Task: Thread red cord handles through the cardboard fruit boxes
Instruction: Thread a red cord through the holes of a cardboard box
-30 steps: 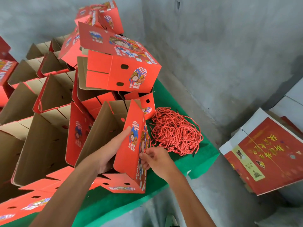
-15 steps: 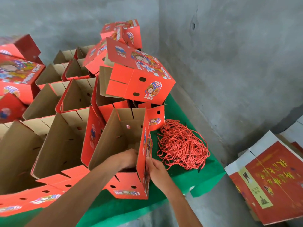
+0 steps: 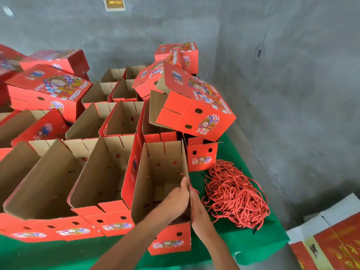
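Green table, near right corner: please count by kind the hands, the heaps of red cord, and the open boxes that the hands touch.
Hands: 2 (left hand, right hand)
Heap of red cord: 1
Open box touched by the hands: 1
Total: 4

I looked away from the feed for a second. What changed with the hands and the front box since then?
The left hand moved off the box's outer face and reached inside the open box, against its right wall. The right hand stayed outside that wall, where a bit of red cord now shows. The cord pile and the other boxes stayed put on the green cloth.
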`<state>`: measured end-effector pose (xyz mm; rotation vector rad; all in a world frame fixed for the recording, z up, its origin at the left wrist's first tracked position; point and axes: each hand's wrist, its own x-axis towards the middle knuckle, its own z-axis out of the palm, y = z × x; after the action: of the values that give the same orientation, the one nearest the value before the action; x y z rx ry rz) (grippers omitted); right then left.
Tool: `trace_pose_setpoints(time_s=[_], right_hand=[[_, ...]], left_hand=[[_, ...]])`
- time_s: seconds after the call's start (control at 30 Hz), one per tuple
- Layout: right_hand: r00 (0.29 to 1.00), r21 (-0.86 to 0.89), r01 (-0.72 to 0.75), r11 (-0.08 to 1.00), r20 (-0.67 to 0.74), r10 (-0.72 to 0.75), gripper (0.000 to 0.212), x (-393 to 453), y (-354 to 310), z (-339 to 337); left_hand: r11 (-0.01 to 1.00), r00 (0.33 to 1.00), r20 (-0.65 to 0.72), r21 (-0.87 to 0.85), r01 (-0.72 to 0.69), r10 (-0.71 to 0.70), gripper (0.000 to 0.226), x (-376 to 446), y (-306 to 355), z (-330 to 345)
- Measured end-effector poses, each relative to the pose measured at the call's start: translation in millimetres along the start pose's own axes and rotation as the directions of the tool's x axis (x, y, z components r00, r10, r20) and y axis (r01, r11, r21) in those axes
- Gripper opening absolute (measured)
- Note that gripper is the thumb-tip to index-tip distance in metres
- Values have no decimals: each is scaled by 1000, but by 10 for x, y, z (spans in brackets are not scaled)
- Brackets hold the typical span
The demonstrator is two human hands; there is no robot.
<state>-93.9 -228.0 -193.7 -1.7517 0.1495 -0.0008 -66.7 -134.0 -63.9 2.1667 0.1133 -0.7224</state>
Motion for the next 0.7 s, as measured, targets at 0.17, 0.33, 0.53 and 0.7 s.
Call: trace_pose_setpoints(time_s=[0.17, 0.33, 0.53, 0.7], right_hand=[[999, 127, 2, 992, -48, 4, 33, 226, 66, 266], [995, 210, -35, 977, -81, 53, 30, 419, 71, 387], [996, -544, -29, 839, -84, -20, 43, 681, 125, -99], [975, -942, -154, 299, -96, 201, 57, 622, 507, -583]], left_hand=[[983, 966, -178, 19, -184, 185, 78, -26, -52, -165], [971, 965, -160, 153, -186, 210, 33, 72, 22, -302], [963, 956, -199, 208, -174, 216, 34, 226, 30, -242], [965, 952, -212, 193, -180, 220, 35, 264, -31, -204]])
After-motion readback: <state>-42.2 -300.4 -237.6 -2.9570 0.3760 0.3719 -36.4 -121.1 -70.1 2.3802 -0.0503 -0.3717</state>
